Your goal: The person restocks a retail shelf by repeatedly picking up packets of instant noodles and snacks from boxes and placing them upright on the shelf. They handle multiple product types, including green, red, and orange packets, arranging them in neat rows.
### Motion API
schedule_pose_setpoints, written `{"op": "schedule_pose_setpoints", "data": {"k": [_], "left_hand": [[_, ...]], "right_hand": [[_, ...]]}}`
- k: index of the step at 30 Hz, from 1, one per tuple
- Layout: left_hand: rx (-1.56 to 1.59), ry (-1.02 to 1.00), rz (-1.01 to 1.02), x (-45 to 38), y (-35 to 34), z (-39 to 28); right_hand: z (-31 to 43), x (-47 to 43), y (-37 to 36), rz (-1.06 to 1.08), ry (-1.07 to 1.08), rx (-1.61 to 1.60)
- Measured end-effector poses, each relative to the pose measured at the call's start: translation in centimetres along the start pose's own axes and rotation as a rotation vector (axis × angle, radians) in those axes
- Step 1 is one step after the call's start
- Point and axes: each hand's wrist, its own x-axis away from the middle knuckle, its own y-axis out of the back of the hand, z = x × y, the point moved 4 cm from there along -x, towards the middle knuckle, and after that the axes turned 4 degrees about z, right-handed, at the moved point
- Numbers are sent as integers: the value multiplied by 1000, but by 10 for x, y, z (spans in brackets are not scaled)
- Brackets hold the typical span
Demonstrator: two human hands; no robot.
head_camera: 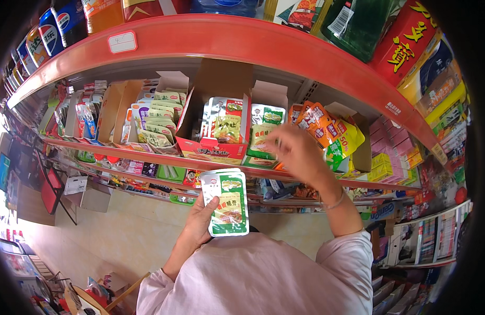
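Observation:
Low before my body, my left hand [201,216] holds green and silver snack packets [227,202], a small stack with its edges almost lined up. The thumb lies over the front of the top one. My right hand [295,153] is raised at the shelf, blurred, its fingers bent towards an open box of matching green packets [262,134]. I cannot tell whether its fingertips touch them. Left of that box stands a red carton [213,151] of silver packets [223,120]. Orange snack pouches [317,120] lie in a box just beyond my right hand.
A red shelf edge [226,35] arches above, with drink bottles [49,33] on top. More boxes of light green packets [161,118] stand to the left. Small pink and yellow boxes [388,157] fill the right end. A folding chair [53,189] stands on the tiled floor [120,232].

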Motion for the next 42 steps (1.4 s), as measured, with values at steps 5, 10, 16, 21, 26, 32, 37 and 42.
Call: {"op": "schedule_pose_setpoints", "data": {"k": [5, 10, 16, 21, 26, 32, 37, 42], "left_hand": [[-187, 21, 22, -4, -5, 6], [-83, -5, 23, -8, -4, 10], [3, 47, 19, -7, -6, 7], [-11, 42, 19, -4, -5, 8], [-7, 20, -41, 5, 1, 2], [-33, -8, 41, 6, 5, 3], [-67, -51, 44, 3, 4, -1], [-82, -97, 80, -4, 0, -1]], "right_hand": [[39, 40, -49, 280, -70, -106], [21, 36, -37, 229, -191, -273], [-24, -11, 50, -114, -153, -310], [-57, -44, 49, -216, -111, -133], [-52, -49, 25, 7, -200, -88], [-63, -50, 11, -45, -45, 87], [-40, -39, 19, -207, 45, 242], [20, 11, -12, 304, -125, -473]]}}
